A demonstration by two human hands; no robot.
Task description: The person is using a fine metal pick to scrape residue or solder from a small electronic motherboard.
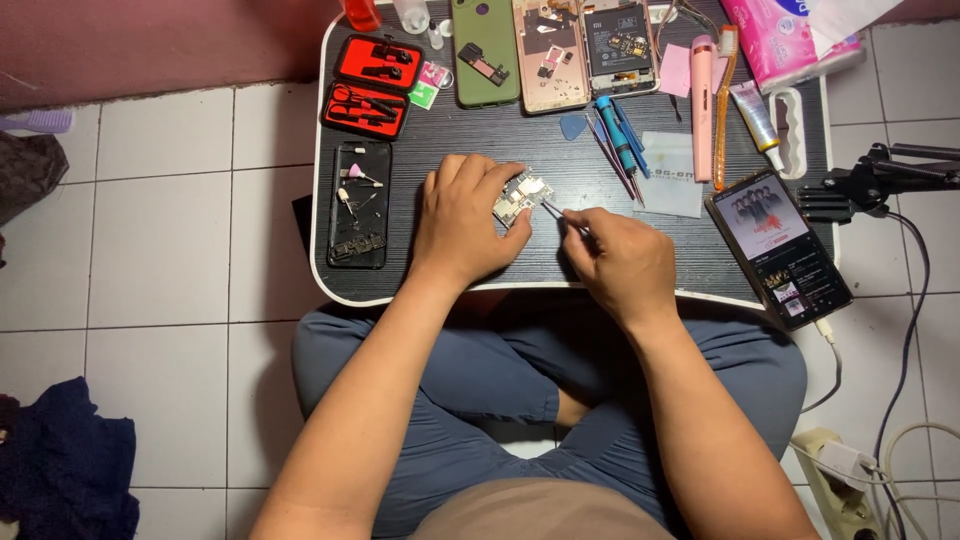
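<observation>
A small circuit board [522, 196] lies flat near the middle of the dark wood-grain surface [680, 250], closer to its front edge than to its back edge. It is roughly rectangular with an uneven outline, pale gold and silver, covered with small metal shields and tiny components, its long side running at a slant. Its left part is covered by fingertips that press on it; its right end is bare. A thin metal tool [560, 216], silvery and pointed like tweezers, slants from the lower right up to the board, and its tip touches the board's right edge. The rest of the tool is hidden inside the grip that holds it.
</observation>
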